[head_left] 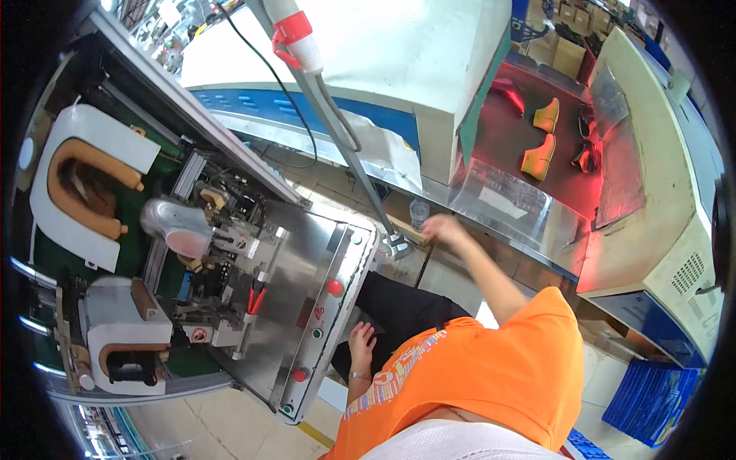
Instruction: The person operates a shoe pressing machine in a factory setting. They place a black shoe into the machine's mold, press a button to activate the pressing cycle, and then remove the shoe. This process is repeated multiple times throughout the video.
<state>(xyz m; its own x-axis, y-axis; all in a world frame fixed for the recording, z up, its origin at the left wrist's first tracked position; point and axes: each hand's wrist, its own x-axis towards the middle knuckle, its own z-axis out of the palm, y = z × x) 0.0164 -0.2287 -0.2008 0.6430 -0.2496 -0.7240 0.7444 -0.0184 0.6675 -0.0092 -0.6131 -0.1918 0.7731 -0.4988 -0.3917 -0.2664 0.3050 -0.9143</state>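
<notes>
My left hand hangs beside my dark trousers, near the edge of the machine's control panel. Its fingers are apart and nothing shows in it. My right hand reaches forward, next to a clear plastic bottle or cup by the conveyor's front edge. The right fingers are blurred and partly turned away; whether they touch or hold anything cannot be made out. Beyond that hand, a yellow shoe upper and another yellow one stand on the red-lit conveyor belt. Dark shoes lie farther right on it.
At left stands a shoe machine with U-shaped padded moulds and a rounded metal form. A slanting metal pole crosses in front of the white oven housing. Blue crates are stacked at lower right.
</notes>
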